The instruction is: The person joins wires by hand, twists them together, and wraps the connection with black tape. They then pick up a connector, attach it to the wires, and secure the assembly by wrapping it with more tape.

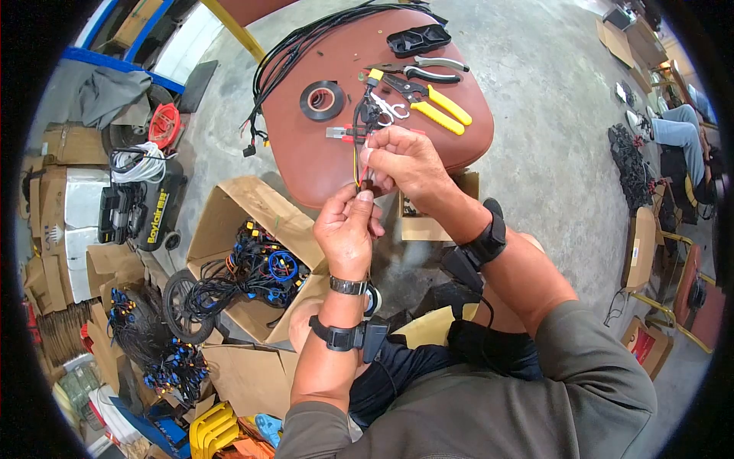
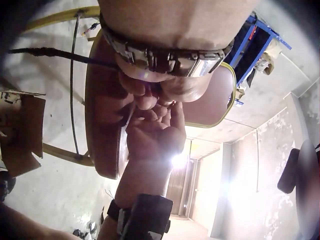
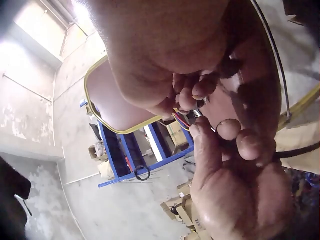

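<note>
Over the front part of a red-brown padded seat, both hands pinch thin wires of a small harness. The left hand holds them from below, thumb and fingertips together; the right hand pinches just above it. In the right wrist view, red and yellow wires show between the fingertips of the right hand and left hand. The harness runs up to a yellow connector. Fingers hide the wire ends.
Black tape, yellow-handled strippers, pliers, a black tray and a cable bundle lie on the seat. A cardboard box of wiring stands at lower left, beside a wheel. Another box is below the seat.
</note>
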Demonstrator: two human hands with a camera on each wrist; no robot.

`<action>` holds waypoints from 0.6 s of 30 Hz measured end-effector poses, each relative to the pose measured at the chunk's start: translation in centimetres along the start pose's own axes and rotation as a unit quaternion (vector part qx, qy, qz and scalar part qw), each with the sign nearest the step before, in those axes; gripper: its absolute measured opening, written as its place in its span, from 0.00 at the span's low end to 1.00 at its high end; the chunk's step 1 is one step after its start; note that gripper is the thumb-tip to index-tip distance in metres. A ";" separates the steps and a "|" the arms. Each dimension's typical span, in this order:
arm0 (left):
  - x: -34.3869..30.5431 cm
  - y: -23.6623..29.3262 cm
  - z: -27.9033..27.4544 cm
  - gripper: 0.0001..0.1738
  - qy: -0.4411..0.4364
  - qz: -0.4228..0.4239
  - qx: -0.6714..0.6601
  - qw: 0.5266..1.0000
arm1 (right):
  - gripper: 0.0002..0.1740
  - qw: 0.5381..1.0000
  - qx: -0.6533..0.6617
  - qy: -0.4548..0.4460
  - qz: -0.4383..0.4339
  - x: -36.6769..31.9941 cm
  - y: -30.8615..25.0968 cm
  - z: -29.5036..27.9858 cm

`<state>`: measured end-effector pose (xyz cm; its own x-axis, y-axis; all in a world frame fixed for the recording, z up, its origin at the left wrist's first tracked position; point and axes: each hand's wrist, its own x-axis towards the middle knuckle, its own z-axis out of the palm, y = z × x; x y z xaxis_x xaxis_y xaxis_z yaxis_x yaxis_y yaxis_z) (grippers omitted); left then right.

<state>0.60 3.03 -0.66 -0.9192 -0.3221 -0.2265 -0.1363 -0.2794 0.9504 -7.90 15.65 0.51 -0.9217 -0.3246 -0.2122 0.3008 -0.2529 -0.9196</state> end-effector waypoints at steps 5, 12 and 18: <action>0.0 0.0 0.1 0.14 -0.006 -0.004 0.006 1.000 | 0.06 0.997 0.073 -0.001 0.011 0.3 0.7 -0.2; 0.1 0.0 -0.2 0.14 0.003 0.001 -0.001 1.000 | 0.07 0.988 0.144 -0.036 0.050 0.2 0.8 -0.1; 0.0 0.1 -0.2 0.14 0.004 -0.002 0.001 1.000 | 0.09 0.968 0.221 -0.074 0.091 0.3 0.8 -0.3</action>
<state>0.62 2.82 -0.57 -0.9156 -0.3288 -0.2314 -0.1399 -0.2791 0.9500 -8.01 15.66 -0.39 -0.8088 -0.5185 -0.2775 0.5597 -0.5337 -0.6340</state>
